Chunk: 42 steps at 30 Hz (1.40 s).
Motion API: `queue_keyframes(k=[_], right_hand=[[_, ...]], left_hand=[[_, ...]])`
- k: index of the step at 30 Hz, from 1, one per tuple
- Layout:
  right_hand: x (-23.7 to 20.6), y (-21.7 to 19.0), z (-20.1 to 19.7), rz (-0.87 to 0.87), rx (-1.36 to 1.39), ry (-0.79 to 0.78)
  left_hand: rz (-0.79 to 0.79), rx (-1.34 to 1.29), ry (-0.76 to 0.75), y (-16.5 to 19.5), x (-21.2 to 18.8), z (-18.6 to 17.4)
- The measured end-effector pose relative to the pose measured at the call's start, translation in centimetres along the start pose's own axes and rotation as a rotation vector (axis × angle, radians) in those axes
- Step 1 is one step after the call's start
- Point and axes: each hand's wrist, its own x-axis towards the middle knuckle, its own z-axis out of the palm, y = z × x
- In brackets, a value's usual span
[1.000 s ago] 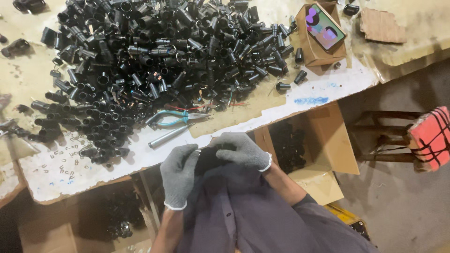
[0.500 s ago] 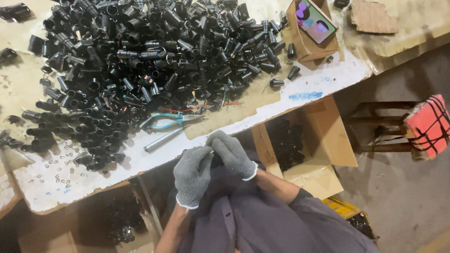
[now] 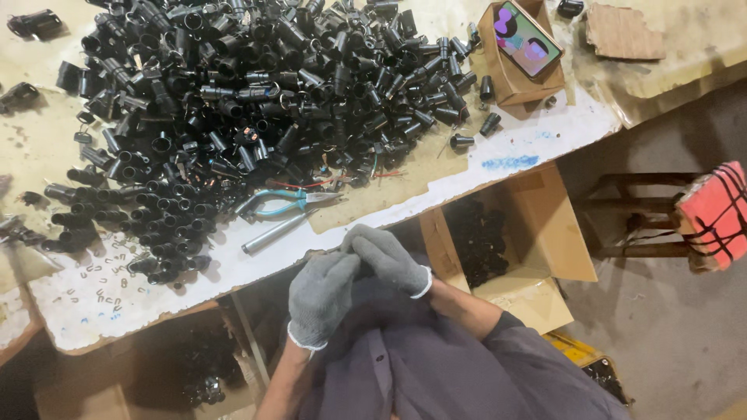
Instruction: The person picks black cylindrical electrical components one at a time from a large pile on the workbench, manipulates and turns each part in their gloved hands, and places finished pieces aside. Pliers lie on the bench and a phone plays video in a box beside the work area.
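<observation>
Both my hands wear grey knit gloves and meet just below the table's front edge, over my lap. My left hand (image 3: 320, 297) and my right hand (image 3: 387, 259) press together with curled fingers; anything between them is hidden, so I cannot tell what they hold. On the table above them lie blue-handled pliers (image 3: 282, 202) and a short metal rod (image 3: 276, 233). Behind these spreads a big heap of black plastic lamp-holder parts (image 3: 257, 85).
A small cardboard box holding a phone (image 3: 527, 40) stands at the table's far right. An open carton of black parts (image 3: 482, 241) sits under the table edge. A stool with a red cushion (image 3: 716, 214) stands to the right. Small metal clips (image 3: 97, 280) lie scattered at the near left.
My joined hands have stayed below the table edge, shifting slightly as the fingers work together. The view has drifted a little; the things on the table have not moved.
</observation>
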Motion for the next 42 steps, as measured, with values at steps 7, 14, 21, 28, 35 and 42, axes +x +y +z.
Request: queue_keyframes(k=[7, 14, 21, 28, 35, 42], right_hand=[[0.0, 1.5, 1.0, 0.176, 0.607, -0.060], [-0.7, 2.4, 3.2, 0.234, 0.485, -0.011], [1.1, 2.9, 2.9, -0.099, -0.160, 0.215], [1.9, 2.3, 3.1, 0.106, 0.137, 0.183], [1.6, 1.5, 2.7, 0.031, -0.003, 0.174], [1.3, 2.0, 3.3, 0.117, 0.094, 0.286]], left_hand=[[-0.180, -0.183, -0.057, 1.2, 0.7, -1.7], [-0.139, 0.016, -0.016, 1.5, 0.0, -1.9], [-0.472, 0.493, 0.402, -2.3, -5.8, -10.0], [-0.751, 0.759, 0.484, -9.1, -9.9, -16.4], [-0.717, 0.670, 0.426, -9.3, -8.3, -14.3], [-0.724, 0.543, 0.434, -9.8, -7.0, -10.0]])
